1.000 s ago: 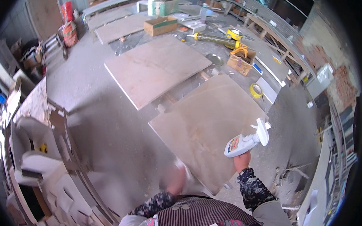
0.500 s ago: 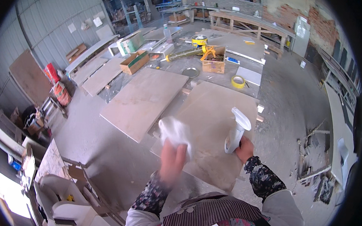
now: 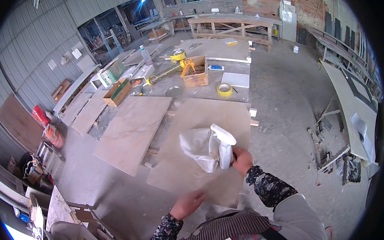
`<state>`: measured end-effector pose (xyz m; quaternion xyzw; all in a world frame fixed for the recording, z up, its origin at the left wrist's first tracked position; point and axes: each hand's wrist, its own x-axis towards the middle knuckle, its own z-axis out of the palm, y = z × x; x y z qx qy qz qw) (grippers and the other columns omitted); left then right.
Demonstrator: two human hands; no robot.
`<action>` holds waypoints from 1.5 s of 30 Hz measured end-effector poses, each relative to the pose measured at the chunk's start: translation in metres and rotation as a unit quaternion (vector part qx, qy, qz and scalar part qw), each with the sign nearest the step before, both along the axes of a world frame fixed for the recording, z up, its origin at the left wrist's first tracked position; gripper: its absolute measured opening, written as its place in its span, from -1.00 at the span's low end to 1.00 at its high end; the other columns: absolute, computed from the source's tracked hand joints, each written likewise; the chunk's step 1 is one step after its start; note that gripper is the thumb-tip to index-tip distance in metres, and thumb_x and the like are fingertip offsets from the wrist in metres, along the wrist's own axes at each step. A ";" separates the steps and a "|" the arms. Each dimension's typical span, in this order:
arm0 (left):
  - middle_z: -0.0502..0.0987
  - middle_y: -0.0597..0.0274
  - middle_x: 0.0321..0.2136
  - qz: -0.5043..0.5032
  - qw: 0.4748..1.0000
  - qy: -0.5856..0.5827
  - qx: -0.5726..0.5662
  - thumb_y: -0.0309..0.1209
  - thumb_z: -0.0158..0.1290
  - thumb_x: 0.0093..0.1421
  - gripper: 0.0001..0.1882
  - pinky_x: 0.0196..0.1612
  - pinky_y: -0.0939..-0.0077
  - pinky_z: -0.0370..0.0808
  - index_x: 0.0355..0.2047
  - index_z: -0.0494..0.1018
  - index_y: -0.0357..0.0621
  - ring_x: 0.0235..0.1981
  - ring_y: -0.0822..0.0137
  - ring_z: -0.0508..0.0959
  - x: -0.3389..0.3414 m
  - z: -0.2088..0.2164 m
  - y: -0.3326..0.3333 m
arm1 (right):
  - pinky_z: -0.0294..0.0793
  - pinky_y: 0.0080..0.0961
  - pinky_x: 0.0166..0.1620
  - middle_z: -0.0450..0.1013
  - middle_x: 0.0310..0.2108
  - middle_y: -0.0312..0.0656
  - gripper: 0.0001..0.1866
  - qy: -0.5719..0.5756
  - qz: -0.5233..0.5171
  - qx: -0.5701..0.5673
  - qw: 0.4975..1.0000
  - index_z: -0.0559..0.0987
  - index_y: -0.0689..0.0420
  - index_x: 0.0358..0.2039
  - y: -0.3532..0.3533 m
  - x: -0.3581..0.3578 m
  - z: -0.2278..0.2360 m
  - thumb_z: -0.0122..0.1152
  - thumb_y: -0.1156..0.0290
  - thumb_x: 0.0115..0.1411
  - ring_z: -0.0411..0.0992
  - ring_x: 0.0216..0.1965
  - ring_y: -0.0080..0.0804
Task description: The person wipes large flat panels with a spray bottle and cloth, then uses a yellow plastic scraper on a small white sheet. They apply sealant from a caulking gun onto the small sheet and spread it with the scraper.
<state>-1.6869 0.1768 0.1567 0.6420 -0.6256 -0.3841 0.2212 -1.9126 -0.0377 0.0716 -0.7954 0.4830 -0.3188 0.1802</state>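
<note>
A beige stone slab (image 3: pixel 176 162) lies flat in front of me. On its right part is a white spray bottle (image 3: pixel 226 154), with my right hand (image 3: pixel 242 162) closed around its side; some fingers are hidden behind it. A crumpled white cloth (image 3: pixel 195 144) spreads over the slab to the bottle's left and appears to touch it. Nothing shows in my left hand (image 3: pixel 188 204), which is at the slab's near edge with its fingers stretched out, slightly blurred.
Left of this slab lies a second slab (image 3: pixel 133 130). Beyond are a yellow tape roll (image 3: pixel 224 90), a cardboard box (image 3: pixel 196 79) with an orange-handled tool, a caulking gun (image 3: pixel 164 75) and a round metal lid (image 3: pixel 174 91). Broken debris (image 3: pixel 326 122) lies on the floor at right.
My left hand has let go of the white cloth and drawn back toward me. The cloth now lies beside the spray bottle. My view has shifted to the right.
</note>
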 end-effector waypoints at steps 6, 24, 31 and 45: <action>0.59 0.06 -0.19 0.036 0.991 0.132 0.011 -0.30 0.04 0.31 -0.67 -0.07 0.45 0.47 -0.02 0.49 -0.26 -0.16 0.29 0.57 -0.051 0.002 0.001 | 0.46 -0.11 -0.19 0.52 -0.35 -0.03 -0.84 -0.079 0.035 0.012 0.996 0.55 0.13 -0.29 0.002 0.000 0.005 0.14 0.41 0.09 0.48 -0.26 0.04; 0.52 0.13 -0.41 0.022 0.986 0.159 0.051 -0.22 0.01 0.33 -0.70 -0.22 0.45 0.43 -0.21 0.49 -0.25 -0.34 0.39 0.47 -0.301 0.002 -0.135 | 0.43 -0.60 -0.33 0.51 -0.41 -0.25 -0.79 -0.198 0.124 0.549 0.802 0.54 0.23 -0.21 -0.033 -0.316 -0.062 0.14 0.40 0.19 0.44 -0.41 -0.55; 0.31 -0.06 -0.64 -0.005 0.993 0.113 0.042 -0.19 0.00 0.32 -0.57 -0.47 0.29 0.31 -0.54 0.35 -0.34 -0.59 0.31 0.27 -0.349 -0.006 -0.233 | 0.46 -0.60 -0.33 0.54 -0.35 -0.22 -0.76 -0.261 0.037 0.571 0.778 0.54 0.22 -0.16 -0.086 -0.365 -0.073 0.14 0.40 0.18 0.47 -0.38 -0.53; 0.32 0.05 -0.64 -0.023 0.987 0.150 -0.045 -0.16 0.01 0.32 -0.57 -0.47 0.30 0.30 -0.52 0.37 -0.31 -0.58 0.32 0.30 -0.380 -0.029 -0.534 | 0.54 -0.49 -0.14 0.57 -0.26 -0.05 -0.68 -0.039 -0.095 0.499 0.860 0.56 0.30 -0.14 -0.321 -0.476 -0.072 0.14 0.37 0.15 0.56 -0.24 -0.36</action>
